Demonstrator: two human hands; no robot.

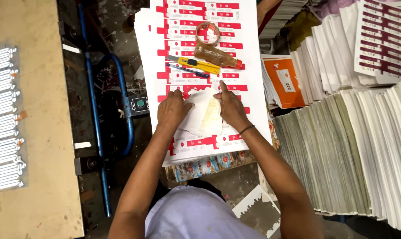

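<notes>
Both my hands rest on a crumpled white cloth that lies on a stack of white printed sheets with red markings. My left hand presses the cloth's left side. My right hand holds its right side, thumb pointing up, with a dark band on the wrist. Beyond the cloth on the same stack lie a blue pen, a yellow utility knife, a small plastic bottle with a red cap and a roll of clear tape.
A wooden board with silvery die-cut strips is at the left. A blue metal frame and a green button box stand between. Tall stacks of sheets fill the right, with orange printed cards behind.
</notes>
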